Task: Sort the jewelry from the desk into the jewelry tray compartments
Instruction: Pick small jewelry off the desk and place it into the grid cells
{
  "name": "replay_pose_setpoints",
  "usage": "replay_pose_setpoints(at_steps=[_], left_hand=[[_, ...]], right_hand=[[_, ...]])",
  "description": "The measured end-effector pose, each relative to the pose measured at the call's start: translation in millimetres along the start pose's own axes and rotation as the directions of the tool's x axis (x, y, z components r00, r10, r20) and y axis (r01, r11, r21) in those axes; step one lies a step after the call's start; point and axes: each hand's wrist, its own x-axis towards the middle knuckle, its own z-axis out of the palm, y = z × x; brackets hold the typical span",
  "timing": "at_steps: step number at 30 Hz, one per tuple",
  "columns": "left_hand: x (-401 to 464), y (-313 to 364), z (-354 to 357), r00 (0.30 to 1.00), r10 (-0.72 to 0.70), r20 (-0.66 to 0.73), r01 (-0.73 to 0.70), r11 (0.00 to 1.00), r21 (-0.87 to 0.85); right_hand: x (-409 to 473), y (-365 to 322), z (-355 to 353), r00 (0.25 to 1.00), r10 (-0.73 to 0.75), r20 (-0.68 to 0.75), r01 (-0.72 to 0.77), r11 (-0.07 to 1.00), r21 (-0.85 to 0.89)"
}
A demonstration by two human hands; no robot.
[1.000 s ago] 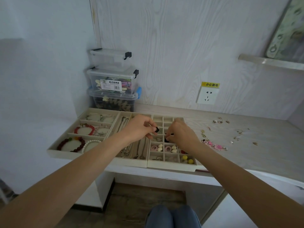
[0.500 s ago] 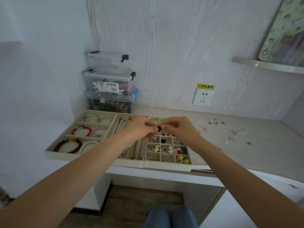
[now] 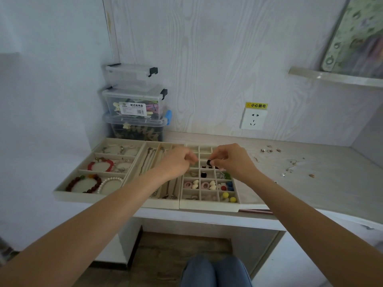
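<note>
1. Three cream jewelry trays sit side by side along the desk's front edge; three clear storage boxes stack in its back left corner.
2. The middle box's label reads "欧式收纳盒"; the yellow sticker above the socket reads "小心触电".
3. The right hand pinches a small black piece over the right tray's small compartments.
4. The left hand is curled; it may hold something tiny, though that cannot be made out.
5. Loose jewelry lies scattered toward the desk's back right.

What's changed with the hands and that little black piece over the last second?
The small black piece passed from the left hand to the right hand, which now pinches it above the grid tray. The hands have drawn slightly apart. Trays and the loose jewelry on the desk stayed put.
</note>
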Motion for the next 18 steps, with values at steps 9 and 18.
replay_pose_setpoints(at_steps=[9,18], left_hand=[[-0.4,-3.3,5.8,0.994,-0.003,0.109,-0.042,0.91,0.412],[2.0,-4.8,-0.6,0.997,-0.01,0.078,-0.013,0.956,0.292]], right_hand=[[5.9,8.0,6.0,0.986,0.16,0.046,-0.142,0.955,-0.26],[6.4,1.2,17.8,0.976,0.209,0.068,-0.17,0.914,-0.369]])
